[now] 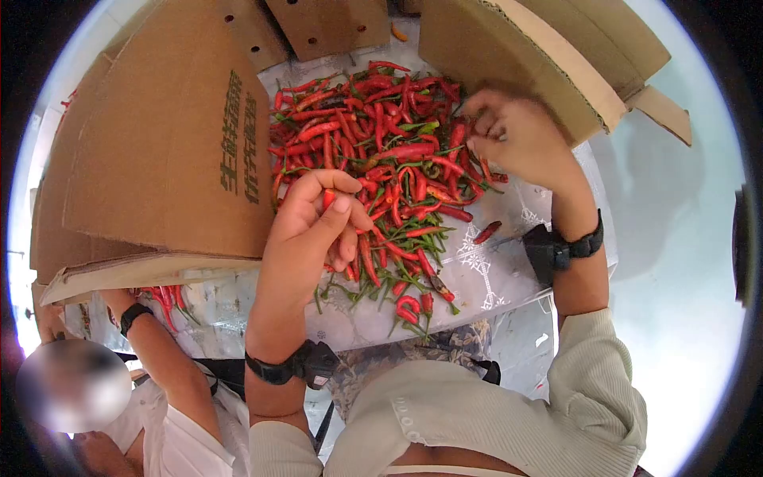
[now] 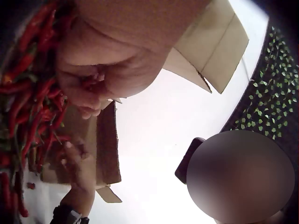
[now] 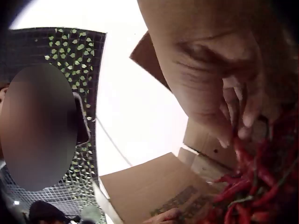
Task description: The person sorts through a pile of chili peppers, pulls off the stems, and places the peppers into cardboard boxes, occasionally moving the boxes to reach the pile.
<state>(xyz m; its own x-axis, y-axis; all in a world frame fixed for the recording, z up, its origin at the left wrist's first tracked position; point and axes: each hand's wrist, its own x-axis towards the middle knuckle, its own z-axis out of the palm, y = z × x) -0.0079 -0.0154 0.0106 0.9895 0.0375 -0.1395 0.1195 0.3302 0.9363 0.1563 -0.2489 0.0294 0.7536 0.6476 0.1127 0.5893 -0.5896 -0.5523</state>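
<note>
A broad heap of red chili peppers [image 1: 381, 151], many with green stems, covers the white patterned tablecloth [image 1: 509, 246]. Over the near left part of the heap, my left hand [image 1: 314, 222] holds a small red chili pepper [image 1: 328, 197] between thumb and curled fingers; most of that pepper is hidden. My right hand [image 1: 520, 139], slightly blurred, is at the heap's right edge beside a cardboard box. Its thumb and fingertips pinch at a red chili pepper [image 3: 240, 150], seen in the right wrist view right at the fingertips.
A large open carton [image 1: 159, 143] stands on the left, another open box [image 1: 517, 63] at the back right. Smaller cartons with holes [image 1: 330, 28] line the back. One dark red pepper [image 1: 487, 232] lies apart on the cloth. Another person's arm [image 1: 171, 358] reaches in at lower left.
</note>
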